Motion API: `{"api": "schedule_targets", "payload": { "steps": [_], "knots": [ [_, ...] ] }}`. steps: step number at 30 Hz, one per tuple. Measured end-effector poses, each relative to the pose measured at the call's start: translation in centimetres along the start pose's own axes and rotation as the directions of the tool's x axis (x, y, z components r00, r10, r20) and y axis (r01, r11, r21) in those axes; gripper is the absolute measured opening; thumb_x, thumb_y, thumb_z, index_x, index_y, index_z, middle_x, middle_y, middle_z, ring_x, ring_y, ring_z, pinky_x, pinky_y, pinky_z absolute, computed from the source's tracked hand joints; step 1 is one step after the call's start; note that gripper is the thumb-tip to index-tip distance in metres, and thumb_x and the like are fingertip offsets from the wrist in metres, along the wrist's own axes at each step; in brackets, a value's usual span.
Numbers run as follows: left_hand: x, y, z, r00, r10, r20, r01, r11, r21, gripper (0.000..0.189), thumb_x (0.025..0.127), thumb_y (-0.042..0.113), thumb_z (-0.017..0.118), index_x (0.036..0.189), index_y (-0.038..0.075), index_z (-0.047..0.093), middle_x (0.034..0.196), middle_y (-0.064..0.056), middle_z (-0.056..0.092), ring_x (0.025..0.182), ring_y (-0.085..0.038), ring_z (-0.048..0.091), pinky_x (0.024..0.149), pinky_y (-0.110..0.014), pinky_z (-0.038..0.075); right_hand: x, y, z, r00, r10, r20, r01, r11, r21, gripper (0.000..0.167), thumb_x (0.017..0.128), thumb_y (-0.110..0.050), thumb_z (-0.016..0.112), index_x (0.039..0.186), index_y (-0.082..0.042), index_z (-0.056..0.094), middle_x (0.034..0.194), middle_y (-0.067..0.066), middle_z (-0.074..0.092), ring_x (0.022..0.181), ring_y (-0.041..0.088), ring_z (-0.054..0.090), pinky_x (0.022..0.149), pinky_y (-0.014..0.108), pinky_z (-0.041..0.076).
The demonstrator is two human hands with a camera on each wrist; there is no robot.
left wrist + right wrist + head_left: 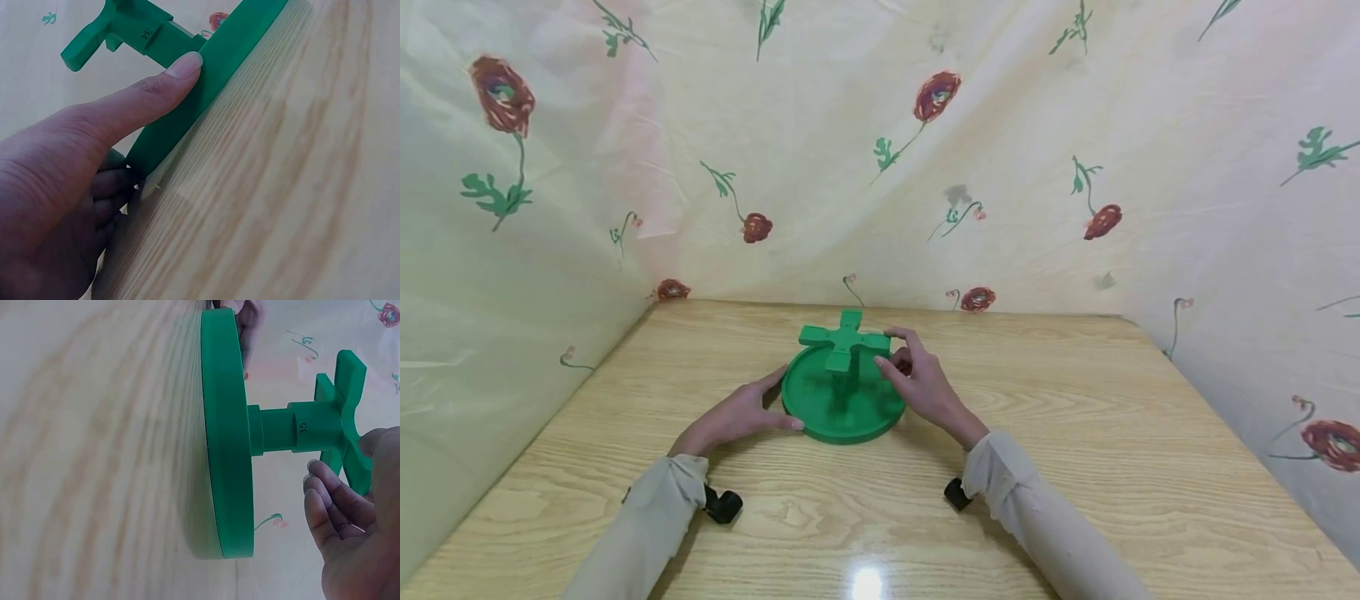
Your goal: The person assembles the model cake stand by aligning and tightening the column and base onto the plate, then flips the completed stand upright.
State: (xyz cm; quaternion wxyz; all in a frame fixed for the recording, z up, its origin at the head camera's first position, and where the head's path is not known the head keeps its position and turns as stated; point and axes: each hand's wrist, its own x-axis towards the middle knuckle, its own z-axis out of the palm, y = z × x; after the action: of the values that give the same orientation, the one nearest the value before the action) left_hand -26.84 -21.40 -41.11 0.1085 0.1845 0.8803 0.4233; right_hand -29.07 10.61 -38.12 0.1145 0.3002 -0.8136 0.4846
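A green round base [808, 402] with a raised rim rests flat on the wooden table. From its middle rises a green post [275, 429], topped by a cross-shaped handle [843, 338] with stubby arms. Small dark numbers mark the hub below the arms. My left hand [739, 415] holds the base's left edge, thumb [186, 65] against the near side of the rim and fingers round the far side, partly hidden. At the handle's right arm, my right hand [928, 388] pinches with thumb and forefinger, the other fingers curled beneath, beside the post.
Pale cloth [820, 150] with painted red flowers stands as a wall behind the table and on both sides. Light wood tabletop [1045, 400] stretches around the base. Black wrist devices [723, 506] sit at both cuffs.
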Motion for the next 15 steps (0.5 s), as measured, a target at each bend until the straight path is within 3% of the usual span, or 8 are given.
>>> {"api": "schedule_targets", "payload": {
  "steps": [15],
  "knots": [
    [0.14, -0.31, -0.06, 1.0, 0.004, 0.001, -0.004, 1.0, 0.012, 0.112, 0.086, 0.049, 0.083, 0.166, 0.007, 0.017, 0.168, -0.018, 0.022, 0.154, -0.038, 0.019, 0.12, -0.06, 0.022, -0.41, -1.05, 0.63, 1.0, -0.005, -0.017, 0.005, 1.0, 0.003, 0.032, 0.101, 0.001, 0.064, 0.13, 0.008, 0.051, 0.086, 0.016, 0.068, 0.075, 0.027, 0.061, 0.07, 0.031, 0.052]
  ]
}}
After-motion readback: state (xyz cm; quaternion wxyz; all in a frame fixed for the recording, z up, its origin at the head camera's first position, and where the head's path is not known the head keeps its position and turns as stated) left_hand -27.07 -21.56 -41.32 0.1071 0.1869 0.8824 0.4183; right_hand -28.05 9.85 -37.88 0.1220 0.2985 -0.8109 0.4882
